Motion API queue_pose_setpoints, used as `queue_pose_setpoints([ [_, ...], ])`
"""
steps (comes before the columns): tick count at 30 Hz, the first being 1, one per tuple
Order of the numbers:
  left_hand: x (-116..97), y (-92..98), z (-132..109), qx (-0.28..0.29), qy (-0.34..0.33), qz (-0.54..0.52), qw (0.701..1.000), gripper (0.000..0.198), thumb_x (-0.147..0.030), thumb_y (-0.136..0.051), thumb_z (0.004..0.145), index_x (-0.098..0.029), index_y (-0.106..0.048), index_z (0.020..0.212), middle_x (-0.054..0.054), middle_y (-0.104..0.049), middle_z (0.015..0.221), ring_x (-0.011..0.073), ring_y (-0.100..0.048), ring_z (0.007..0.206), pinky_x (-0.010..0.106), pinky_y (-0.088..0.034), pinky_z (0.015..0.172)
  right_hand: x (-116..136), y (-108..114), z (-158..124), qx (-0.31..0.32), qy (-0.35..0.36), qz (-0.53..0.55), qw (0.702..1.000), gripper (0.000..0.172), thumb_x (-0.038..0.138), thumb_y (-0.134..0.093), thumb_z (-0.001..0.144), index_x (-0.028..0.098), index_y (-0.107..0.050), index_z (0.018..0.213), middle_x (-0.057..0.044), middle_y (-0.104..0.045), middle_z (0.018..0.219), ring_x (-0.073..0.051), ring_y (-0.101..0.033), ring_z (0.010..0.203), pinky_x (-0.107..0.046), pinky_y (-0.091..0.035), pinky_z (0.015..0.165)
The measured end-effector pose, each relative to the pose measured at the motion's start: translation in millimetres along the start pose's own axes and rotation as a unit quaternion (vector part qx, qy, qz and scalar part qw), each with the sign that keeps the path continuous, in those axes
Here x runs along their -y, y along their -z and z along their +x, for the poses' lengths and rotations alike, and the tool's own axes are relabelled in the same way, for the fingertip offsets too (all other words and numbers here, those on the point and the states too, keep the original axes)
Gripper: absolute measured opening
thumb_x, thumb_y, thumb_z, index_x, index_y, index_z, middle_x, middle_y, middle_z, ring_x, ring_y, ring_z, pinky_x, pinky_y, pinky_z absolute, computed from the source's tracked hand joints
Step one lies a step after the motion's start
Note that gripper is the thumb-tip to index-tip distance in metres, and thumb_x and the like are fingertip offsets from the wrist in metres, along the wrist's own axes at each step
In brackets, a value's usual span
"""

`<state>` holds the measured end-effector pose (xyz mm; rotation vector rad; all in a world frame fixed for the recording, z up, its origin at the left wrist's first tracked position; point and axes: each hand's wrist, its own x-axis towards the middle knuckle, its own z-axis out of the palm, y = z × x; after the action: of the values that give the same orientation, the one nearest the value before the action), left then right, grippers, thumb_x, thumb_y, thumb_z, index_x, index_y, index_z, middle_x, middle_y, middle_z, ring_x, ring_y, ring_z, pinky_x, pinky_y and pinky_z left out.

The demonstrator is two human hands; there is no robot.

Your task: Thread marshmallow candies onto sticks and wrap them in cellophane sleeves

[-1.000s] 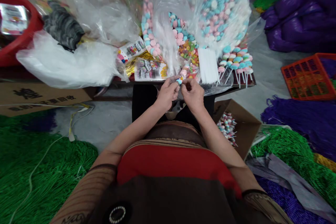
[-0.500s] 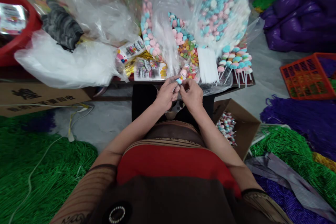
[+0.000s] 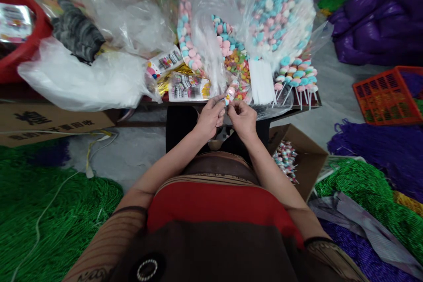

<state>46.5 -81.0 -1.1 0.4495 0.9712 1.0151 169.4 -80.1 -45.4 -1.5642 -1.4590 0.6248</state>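
Note:
At the table's front edge, my left hand [image 3: 211, 118] is closed, its fingertips pinching the lower end of a marshmallow candy skewer [image 3: 230, 91] in a clear wrapper. The candy is pink, white and blue and points up, away from me. My right hand [image 3: 244, 119] is closed in a pinch beside the candy's lower end; what lies between its fingertips is hidden. Just beyond are loose gummy rings [image 3: 237, 64] and a stack of white sticks [image 3: 261, 81]. Several marshmallow skewers on sticks [image 3: 296, 75] lie to the right.
Big clear bags of marshmallows [image 3: 274, 13] stand at the back. Printed wrappers [image 3: 188, 87] and a white plastic bag [image 3: 89, 77] lie left, near a red basin [image 3: 42, 31]. A cardboard box [image 3: 310, 158] of wrapped candies stands at my right, with an orange crate [image 3: 380, 97] farther off.
My right hand has shifted slightly right, opening a small gap from the left fingertips. The candy's lower end has moved a little up and right.

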Motion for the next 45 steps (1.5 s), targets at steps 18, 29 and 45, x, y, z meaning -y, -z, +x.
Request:
queue_pose_setpoints([
  [18,26.2,14.1,29.9,-0.073,-0.113,0.129,0.982,0.022,-0.006,-0.064,0.079,-0.016,-0.066,0.099,-0.002,-0.066,0.081,0.0094,-0.058,0.072,0.022,-0.047,0.072,-8.0,-2.7,-16.4,0.031,0.201,-0.099,0.974,0.011,0.020,-0.054,0.083,0.023,-0.058,0.073,-0.002,-0.063,0.068,-0.017,-0.058,0.064,-0.030,-0.050,0.069],
  [29,-18.4,-5.5,6.3,-0.012,-0.210,0.041,0.977,0.028,-0.020,-0.056,0.081,-0.020,-0.072,0.103,0.001,-0.071,0.081,0.0112,-0.058,0.069,0.022,-0.050,0.067,42.2,25.2,-25.8,0.165,-0.077,0.270,0.945,0.038,0.055,-0.068,0.087,0.025,-0.066,0.110,-0.003,-0.074,0.093,-0.016,-0.067,0.076,-0.031,-0.056,0.069],
  [45,0.5,-32.1,-45.2,0.075,-0.108,0.136,0.982,0.051,-0.027,-0.055,0.086,-0.018,-0.063,0.135,-0.004,-0.064,0.063,0.0044,-0.035,0.031,0.017,-0.025,0.029,56.1,33.5,-62.6,0.124,-0.142,0.470,0.862,0.040,0.048,-0.088,0.065,0.021,-0.068,0.085,0.005,-0.063,0.067,-0.009,-0.056,0.057,-0.021,-0.047,0.051],
])
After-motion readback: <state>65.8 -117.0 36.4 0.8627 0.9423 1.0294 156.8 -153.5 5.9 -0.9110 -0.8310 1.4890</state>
